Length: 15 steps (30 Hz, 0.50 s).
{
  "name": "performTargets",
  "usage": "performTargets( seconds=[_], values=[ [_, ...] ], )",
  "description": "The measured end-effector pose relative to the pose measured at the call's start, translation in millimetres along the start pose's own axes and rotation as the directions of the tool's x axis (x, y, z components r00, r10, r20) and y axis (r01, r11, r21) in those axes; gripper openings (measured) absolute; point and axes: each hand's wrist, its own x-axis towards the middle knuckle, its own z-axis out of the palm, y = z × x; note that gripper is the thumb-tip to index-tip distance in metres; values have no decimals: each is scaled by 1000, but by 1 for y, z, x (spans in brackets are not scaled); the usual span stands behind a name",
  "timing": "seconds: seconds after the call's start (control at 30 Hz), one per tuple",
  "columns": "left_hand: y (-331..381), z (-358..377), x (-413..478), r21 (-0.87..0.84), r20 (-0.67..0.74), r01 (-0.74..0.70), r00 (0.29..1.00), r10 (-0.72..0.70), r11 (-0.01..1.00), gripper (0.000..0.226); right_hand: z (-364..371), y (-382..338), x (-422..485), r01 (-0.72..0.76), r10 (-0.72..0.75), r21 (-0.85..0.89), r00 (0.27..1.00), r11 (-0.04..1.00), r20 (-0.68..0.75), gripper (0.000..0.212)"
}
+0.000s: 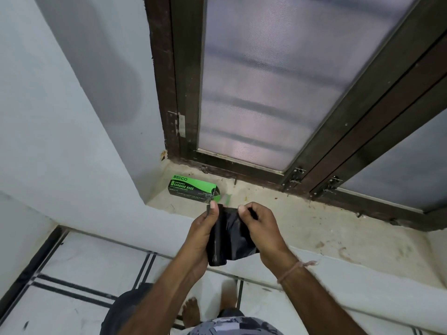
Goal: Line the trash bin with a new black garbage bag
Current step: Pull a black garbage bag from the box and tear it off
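A roll of black garbage bags is held in front of me above the window ledge. My left hand grips the roll from the left, thumb on its top edge. My right hand pinches the loose black sheet at the roll's upper right, pulling it off the roll. A green and black garbage bag box lies on its side on the ledge, just beyond my hands. No trash bin is in view.
A stained stone ledge runs below a dark-framed window with mesh panels. A grey wall stands at the left. Below are white floor tiles with black lines, and my bare foot.
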Motion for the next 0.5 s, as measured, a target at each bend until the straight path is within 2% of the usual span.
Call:
performTargets(
  seconds=[0.13, 0.27, 0.5],
  values=[
    [4, -1, 0, 24, 12, -4, 1000, 4, 1000, 64, -3, -8, -3, -37, 32, 179, 999, 983, 28, 26],
    [6, -3, 1, -22, -14, -19, 1000, 18, 1000, 63, -6, -16, -9, -30, 3, 143, 983, 989, 184, 35],
    [9, -8, 1, 21, -6, -37, 999, 37, 999, 63, -6, -7, 0, -67, 58, 233, 997, 970, 44, 27]
  ],
)
